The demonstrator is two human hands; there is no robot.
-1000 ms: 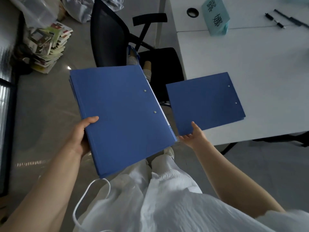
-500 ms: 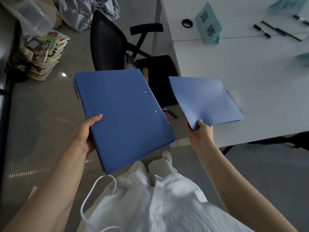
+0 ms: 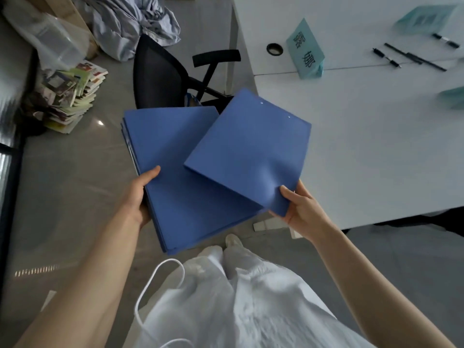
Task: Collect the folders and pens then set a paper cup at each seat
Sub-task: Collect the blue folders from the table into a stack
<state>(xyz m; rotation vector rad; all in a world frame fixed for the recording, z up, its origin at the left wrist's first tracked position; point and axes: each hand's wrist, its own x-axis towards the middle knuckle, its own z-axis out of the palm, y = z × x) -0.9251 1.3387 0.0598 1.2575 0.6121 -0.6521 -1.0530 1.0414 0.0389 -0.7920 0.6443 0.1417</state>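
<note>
My left hand [image 3: 139, 197] grips a stack of blue folders [image 3: 170, 172] by its left edge, thumb on top, held over the floor in front of me. My right hand [image 3: 298, 209] pinches the near corner of a single blue folder [image 3: 248, 151], which hangs tilted in the air and overlaps the right side of the stack. Several black pens [image 3: 411, 57] lie at the far right of the white table [image 3: 364, 151]. No paper cup shows in this view.
A black office chair [image 3: 160, 79] stands beyond the folders at the table's left end. Teal name cards [image 3: 305, 56] stand on the table. A pile of magazines [image 3: 72, 96], a plastic bag and crumpled cloth lie on the floor at the left.
My right hand has lifted the single folder off the table edge and carried it left, over the stack in my left hand. The stack has stayed about where it was.
</note>
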